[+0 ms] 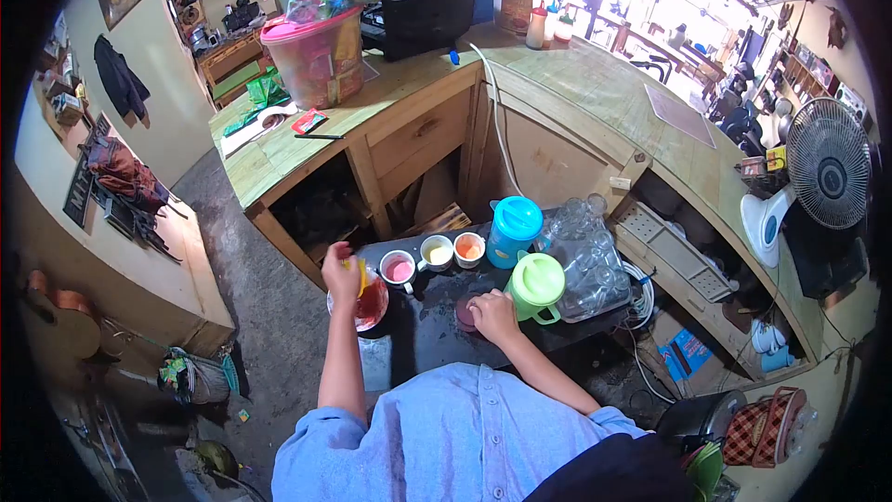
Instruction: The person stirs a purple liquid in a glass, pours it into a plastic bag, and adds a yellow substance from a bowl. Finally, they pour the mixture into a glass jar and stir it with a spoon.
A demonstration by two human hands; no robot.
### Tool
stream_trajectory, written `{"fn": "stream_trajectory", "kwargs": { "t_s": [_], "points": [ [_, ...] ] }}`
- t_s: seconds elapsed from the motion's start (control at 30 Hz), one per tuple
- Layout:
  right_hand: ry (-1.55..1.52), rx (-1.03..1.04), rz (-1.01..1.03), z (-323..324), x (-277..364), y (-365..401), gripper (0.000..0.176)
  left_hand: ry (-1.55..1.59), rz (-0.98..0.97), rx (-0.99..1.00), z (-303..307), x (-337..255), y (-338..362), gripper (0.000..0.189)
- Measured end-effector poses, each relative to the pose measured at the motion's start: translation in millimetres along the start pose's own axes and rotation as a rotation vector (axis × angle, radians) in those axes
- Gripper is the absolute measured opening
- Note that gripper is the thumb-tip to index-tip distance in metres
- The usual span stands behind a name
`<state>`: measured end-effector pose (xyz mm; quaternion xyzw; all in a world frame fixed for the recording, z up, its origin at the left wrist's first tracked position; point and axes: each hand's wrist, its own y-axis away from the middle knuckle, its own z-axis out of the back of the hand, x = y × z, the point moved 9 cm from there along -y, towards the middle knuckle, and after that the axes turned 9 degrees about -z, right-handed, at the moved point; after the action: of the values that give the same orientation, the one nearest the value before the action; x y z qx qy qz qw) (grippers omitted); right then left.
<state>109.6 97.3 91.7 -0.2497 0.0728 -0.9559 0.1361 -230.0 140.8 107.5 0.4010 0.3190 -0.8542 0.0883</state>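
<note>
My left hand (342,274) is closed over a white bowl (333,310) at the left end of the dark low table. It grips a yellow object (362,278), mostly hidden, held above the red contents (372,303). My right hand (495,314) has its fingers curled over a dark maroon round object (466,313), whose kind I cannot make out. Between and beyond my hands stand a cup of pink stuff (400,270), a cup of pale yellow stuff (436,252) and a cup of orange stuff (469,248).
A green pitcher (538,285) stands close beside my right hand, with a blue pitcher (516,231) behind it. Clear glassware (587,265) fills a tray at the right. A wooden counter (418,98) borders the far side. A fan (827,163) stands at the far right.
</note>
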Motion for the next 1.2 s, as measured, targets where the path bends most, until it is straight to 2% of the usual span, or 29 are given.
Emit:
{"fn": "stream_trajectory", "kwargs": {
  "t_s": [0.03, 0.07, 0.1, 0.17, 0.2, 0.27, 0.3, 0.37, 0.5, 0.57, 0.6, 0.67, 0.7, 0.77, 0.87, 1.0, 1.1, 1.17, 1.2],
  "points": [
    [-0.032, 0.041, -0.019, -7, -4, 0, 0.011, -0.115, -0.006, -0.053, 12, 5, -3, 0.029],
    [-0.065, 0.081, -0.04, -10, -5, 0, 0.011, -0.162, 0.08, -0.024, 16, 21, -4, 0.036],
    [-0.064, 0.075, -0.045, -9, -5, 0, 0.011, -0.158, 0.074, -0.02, 16, 27, -2, 0.036],
    [-0.141, -0.043, -0.011, 11, 5, -1, 0.008, -0.57, 0.359, 0.118, 20, 48, 8, 0.043],
    [-0.137, -0.051, -0.017, 11, 3, -1, 0.008, -0.564, 0.351, 0.122, 19, 51, 9, 0.043],
    [-0.006, -0.027, -0.033, 5, 1, -1, 0.008, -0.58, 0.509, 0.232, 13, 76, 22, 0.049],
    [-0.004, -0.034, -0.038, 5, 0, -1, 0.008, -0.576, 0.501, 0.235, 10, 80, 22, 0.049],
    [-0.194, 0.026, -0.076, 4, 0, 0, 0.01, -0.53, 0.6, 0.259, 4, 98, 32, 0.05],
    [-0.098, 0.0, -0.085, 4, -4, 0, 0.012, -0.478, 0.557, 0.272, -5, 120, 36, 0.048],
    [0.027, 0.105, -0.133, -3, -4, 0, 0.012, -0.377, 0.488, 0.164, -3, 123, 31, 0.045],
    [0.028, 0.103, -0.134, -2, -4, -1, 0.012, -0.376, 0.486, 0.165, -4, 127, 31, 0.045],
    [-0.175, -0.018, -0.086, 10, 1, -1, 0.013, -0.327, 0.348, 0.095, -5, 123, 21, 0.04],
    [-0.176, -0.02, -0.087, 10, 0, -1, 0.013, -0.326, 0.345, 0.095, -7, 126, 21, 0.04],
    [0.036, 0.022, -0.081, 2, -1, -1, 0.014, -0.207, 0.358, 0.095, -10, 122, 20, 0.041],
    [-0.119, 0.097, -0.196, -2, -5, 1, 0.013, -0.224, 0.385, 0.173, -12, 113, 18, 0.041],
    [-0.036, 0.017, -0.112, 4, 2, 1, 0.014, -0.216, 0.4, 0.228, -21, 137, 14, 0.039],
    [-0.02, 0.096, -0.202, -4, -6, 2, 0.013, -0.175, 0.38, 0.258, -24, 136, 14, 0.033],
    [-0.221, -0.06, -0.046, 16, 6, 3, 0.011, -0.125, 0.35, 0.213, -17, 122, 15, 0.025],
    [-0.221, -0.062, -0.046, 18, 4, 4, 0.011, -0.124, 0.349, 0.213, -16, 117, 16, 0.025]
  ]
}}
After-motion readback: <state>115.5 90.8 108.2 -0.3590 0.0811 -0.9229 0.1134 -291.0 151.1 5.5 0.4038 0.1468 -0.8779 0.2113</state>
